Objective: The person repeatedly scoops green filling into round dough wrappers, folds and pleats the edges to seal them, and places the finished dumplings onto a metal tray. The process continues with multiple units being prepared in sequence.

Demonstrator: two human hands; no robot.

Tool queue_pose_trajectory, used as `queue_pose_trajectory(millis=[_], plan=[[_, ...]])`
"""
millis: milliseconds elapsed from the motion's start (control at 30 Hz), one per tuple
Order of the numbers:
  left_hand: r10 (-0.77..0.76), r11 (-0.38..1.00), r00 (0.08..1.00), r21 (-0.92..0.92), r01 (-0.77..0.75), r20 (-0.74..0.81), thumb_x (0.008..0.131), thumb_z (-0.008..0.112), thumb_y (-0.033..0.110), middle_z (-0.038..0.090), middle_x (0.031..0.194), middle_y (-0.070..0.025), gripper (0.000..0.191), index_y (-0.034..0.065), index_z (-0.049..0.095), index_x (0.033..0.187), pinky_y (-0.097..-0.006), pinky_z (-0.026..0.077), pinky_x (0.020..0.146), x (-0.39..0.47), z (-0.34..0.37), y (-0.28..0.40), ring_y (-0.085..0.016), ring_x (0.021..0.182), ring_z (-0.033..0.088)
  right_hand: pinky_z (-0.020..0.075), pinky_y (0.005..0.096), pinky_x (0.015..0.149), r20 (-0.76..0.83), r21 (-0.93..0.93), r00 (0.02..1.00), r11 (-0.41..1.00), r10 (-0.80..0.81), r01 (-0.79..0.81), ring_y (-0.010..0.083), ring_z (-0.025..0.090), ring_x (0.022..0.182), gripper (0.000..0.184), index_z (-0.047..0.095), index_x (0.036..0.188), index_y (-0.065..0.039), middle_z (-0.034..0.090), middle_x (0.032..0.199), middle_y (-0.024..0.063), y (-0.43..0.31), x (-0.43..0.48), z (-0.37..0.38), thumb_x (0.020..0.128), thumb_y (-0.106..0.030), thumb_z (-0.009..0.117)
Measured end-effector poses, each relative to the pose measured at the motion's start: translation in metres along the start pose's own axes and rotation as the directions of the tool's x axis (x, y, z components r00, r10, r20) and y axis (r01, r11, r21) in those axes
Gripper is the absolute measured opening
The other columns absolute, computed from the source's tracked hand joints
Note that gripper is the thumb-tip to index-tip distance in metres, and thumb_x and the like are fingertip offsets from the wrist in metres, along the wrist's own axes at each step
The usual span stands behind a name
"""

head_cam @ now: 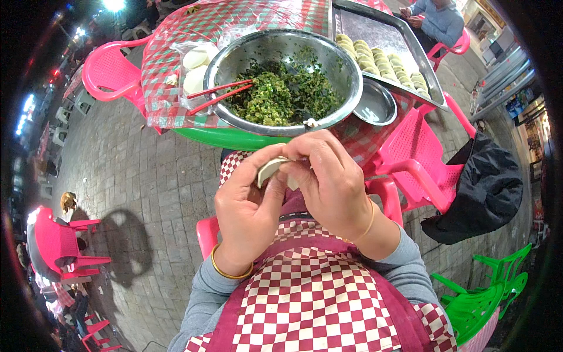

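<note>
A folded dumpling (269,170) is pinched between my two hands, above my lap and just short of the table's edge. My left hand (248,207) cups it from the left with the thumb in front. On its right end, the fingertips of my right hand (332,180) press the dough edge; they hide part of it. Beyond my hands stands a large steel bowl (354,94) holding chopped green filling (277,94). Red chopsticks (220,96) lean over its left rim. Round dough wrappers (195,80) lie in clear plastic left of the bowl.
Rows of dumplings (382,64) lie on a metal tray (433,72) at the back right. A small steel dish (382,108) sits beside the bowl. Pink chairs (418,149) flank the table, one with a black cloth item (484,189). A person (440,22) sits beyond the tray.
</note>
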State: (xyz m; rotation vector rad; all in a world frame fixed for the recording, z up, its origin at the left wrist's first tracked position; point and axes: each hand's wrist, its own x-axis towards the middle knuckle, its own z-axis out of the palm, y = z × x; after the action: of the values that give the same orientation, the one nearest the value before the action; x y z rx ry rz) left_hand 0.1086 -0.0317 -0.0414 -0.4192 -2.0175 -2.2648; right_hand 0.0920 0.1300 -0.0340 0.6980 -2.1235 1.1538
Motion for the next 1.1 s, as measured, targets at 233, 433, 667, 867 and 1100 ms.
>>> queue_pose_trajectory(millis=[233,433,667,867,1100], plan=[[0.016,0.989,0.995,-0.144,-0.030,-0.095,0.107,0.064,-0.001,0.071,0.133,-0.0135,0.028,-0.0035,0.062,0.135,-0.0285,0.057,0.098,0.004,0.002,-0.003,-0.014,0.115,0.068,0.0590,0.0364,0.073,-0.060,0.024,0.998,1.000,0.015,-0.014,0.0272,0.070,0.086,0.026,0.065,0.111,0.002,0.068,0.100,0.0142,-0.006,0.000,0.003,0.089,0.006,0.080],[0.086,0.995,0.983,-0.027,-0.092,-0.163,0.107,0.060,-0.003,0.068,0.139,-0.0165,0.029,-0.0024,0.059,0.135,-0.0319,0.055,0.104,0.004,0.001,-0.007,-0.019,0.121,0.068,0.0615,0.0310,0.074,-0.091,0.090,0.995,0.996,0.035,-0.026,0.0225,0.072,0.090,0.030,0.065,0.115,0.001,0.068,0.109,0.0131,-0.004,-0.002,0.007,0.090,0.007,0.079],[0.243,0.958,0.931,-0.086,-0.275,-0.272,0.108,0.053,-0.002,0.064,0.139,-0.0239,0.037,-0.0053,0.048,0.144,-0.0457,0.055,0.111,-0.004,0.012,-0.014,-0.035,0.127,0.068,0.0622,0.0296,0.085,-0.049,0.369,0.985,0.920,0.164,-0.135,0.0171,0.070,0.102,0.037,0.061,0.124,0.002,0.064,0.118,0.0119,-0.004,-0.009,0.006,0.091,0.011,0.075],[0.391,0.910,0.918,0.173,-0.376,-0.060,0.111,0.056,0.010,0.062,0.146,-0.0253,0.040,-0.0060,0.050,0.147,-0.0469,0.050,0.117,-0.003,0.009,-0.008,-0.035,0.137,0.061,0.0600,0.0339,0.100,0.383,0.676,0.874,0.554,0.300,-0.487,0.0179,0.069,0.120,0.061,0.048,0.153,0.003,0.065,0.136,0.0133,-0.011,-0.007,-0.012,0.098,0.003,0.073],[0.506,0.863,0.844,0.111,-0.493,-0.179,0.112,0.055,0.024,0.055,0.151,-0.0314,0.048,-0.0109,0.051,0.145,-0.0571,0.038,0.126,0.004,-0.003,-0.021,-0.042,0.145,0.053,0.0648,0.0316,0.083,0.374,0.721,0.793,0.388,0.481,-0.574,0.0223,0.076,0.104,0.044,0.059,0.144,0.007,0.073,0.124,0.0176,0.050,-0.002,-0.096,0.101,0.006,0.065]])
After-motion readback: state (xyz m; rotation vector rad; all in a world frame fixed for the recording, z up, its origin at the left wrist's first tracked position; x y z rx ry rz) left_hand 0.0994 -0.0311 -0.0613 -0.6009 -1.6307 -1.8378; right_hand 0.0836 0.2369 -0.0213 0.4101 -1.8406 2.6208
